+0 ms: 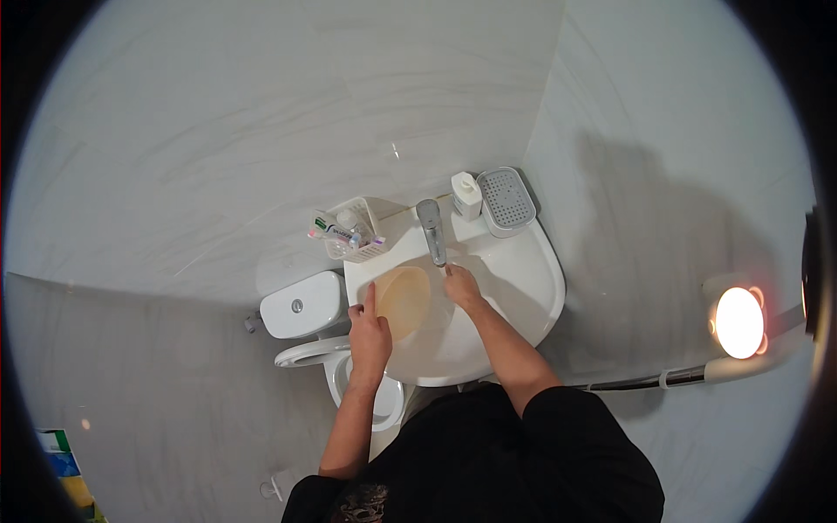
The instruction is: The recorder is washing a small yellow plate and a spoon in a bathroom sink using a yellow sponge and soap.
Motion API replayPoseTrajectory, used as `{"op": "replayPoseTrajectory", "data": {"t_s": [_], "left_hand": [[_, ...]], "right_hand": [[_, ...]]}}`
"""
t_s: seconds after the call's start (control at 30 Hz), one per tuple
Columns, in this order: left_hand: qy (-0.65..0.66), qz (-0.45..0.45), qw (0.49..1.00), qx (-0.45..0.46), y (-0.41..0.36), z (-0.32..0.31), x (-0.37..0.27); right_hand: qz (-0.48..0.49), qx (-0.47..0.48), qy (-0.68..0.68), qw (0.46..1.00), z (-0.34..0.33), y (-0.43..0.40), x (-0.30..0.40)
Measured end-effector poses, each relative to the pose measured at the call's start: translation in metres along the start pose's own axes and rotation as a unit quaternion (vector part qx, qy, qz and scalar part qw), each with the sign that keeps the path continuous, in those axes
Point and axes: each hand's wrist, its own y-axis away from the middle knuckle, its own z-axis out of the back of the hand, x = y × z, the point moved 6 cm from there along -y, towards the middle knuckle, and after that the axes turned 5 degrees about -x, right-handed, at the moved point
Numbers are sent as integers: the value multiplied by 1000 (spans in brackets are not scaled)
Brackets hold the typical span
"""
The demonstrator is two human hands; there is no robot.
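Observation:
My left hand (pixel 371 333) grips the left rim of a pale yellow translucent plastic basin (pixel 405 304), its index finger stretched along the outside. The basin sits tilted inside the left part of a white ceramic washbasin (pixel 549 281). At the front end of a chrome faucet (pixel 431 229), my right hand (pixel 461 286) is curled with thumb and finger against the tip. Its other fingertips are hidden under the hand. Whether water is running cannot be made out.
Behind the faucet's left side stands a white plastic basket (pixel 373 225) with toothpaste (pixel 330 225) and toothbrushes. A white pump bottle (pixel 465 196) and a grey perforated soap box (pixel 507 199) stand right of it. A toilet (pixel 304 307) is at left; a bright lamp (pixel 739 323) shines at right.

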Motion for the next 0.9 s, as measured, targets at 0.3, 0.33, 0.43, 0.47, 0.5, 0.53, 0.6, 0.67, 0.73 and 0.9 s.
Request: {"op": "replayPoseTrajectory", "data": {"t_s": [0.3,0.33,0.43,0.47,0.5,0.53,0.6,0.67,0.73,0.9], "left_hand": [[-117,-153,980,-47,0,9,-30],[-107,-153,981,-52,-2,10,-29],[-58,-88,994,-25,-5,8,-23],[-53,-91,994,-24,-4,5,-26],[-23,-63,998,-19,-2,4,-23],[7,-35,999,-14,0,2,-19],[35,-37,999,-18,5,-4,-15],[62,-38,997,-22,9,-12,-10],[113,-12,994,2,10,-24,0],[322,121,936,71,13,-48,20]], "right_hand": [[125,37,-7,991,103,61,7],[126,39,-4,991,118,64,21],[48,35,0,998,169,65,62],[39,4,-12,999,186,62,71],[32,-24,-26,999,196,56,76],[68,-63,-82,992,204,48,78],[140,-140,-58,979,221,28,92],[211,-213,-33,953,236,11,113],[188,-229,-5,955,244,-7,129],[281,-326,293,854,235,-11,140]]}}
